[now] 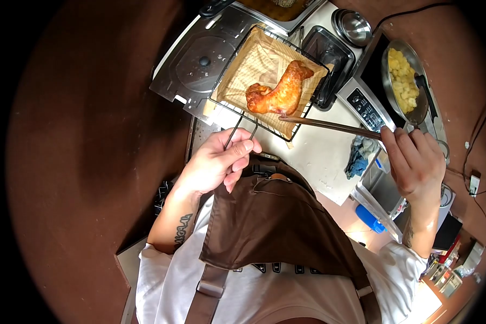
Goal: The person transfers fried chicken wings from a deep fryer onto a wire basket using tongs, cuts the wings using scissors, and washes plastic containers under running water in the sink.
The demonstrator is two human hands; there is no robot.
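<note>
My left hand (221,159) is closed around the thin wire handle (234,132) of a black wire basket (221,102). Brown checked paper (264,51) lines the basket, and on it lies a browned, bent piece of chicken (283,92), which looks like a wing. Between the fingers of my right hand (416,162) are long brown chopsticks (335,126). Their tips touch or nearly touch the lower edge of the chicken; I cannot tell which.
Right of the basket are a black tray (340,65) and stacked metal bowls (353,28). A pan (422,65) of yellow chunks sits on a cooker (364,105). A metal lid (189,65) lies at left, with a vat (286,24) of brown liquid behind. A blue cloth (356,159) is near my right hand.
</note>
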